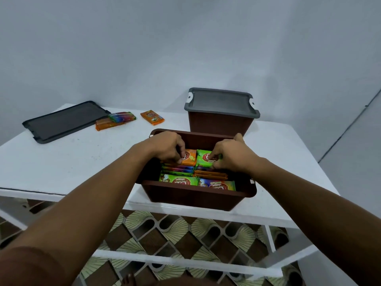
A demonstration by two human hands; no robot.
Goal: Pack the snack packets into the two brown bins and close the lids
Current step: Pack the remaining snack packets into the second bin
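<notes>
inside open bin, left hand and right hand pinching packets.

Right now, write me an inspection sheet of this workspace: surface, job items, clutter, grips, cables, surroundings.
Surface: white table, faint scuff marks.
Job's things: open brown bin at the front edge, packets in rows inside; closed brown bin behind it, under a grey lid; spare lid flat at far left; beside it a rainbow packet lying on a long orange packet; a lone orange packet apart.
Clutter: nothing seen.
Grips: left hand holds the binned orange packet; right hand pinches the green packet.
Cables: nothing seen.
Surroundings: plain wall; patterned floor below.
</notes>
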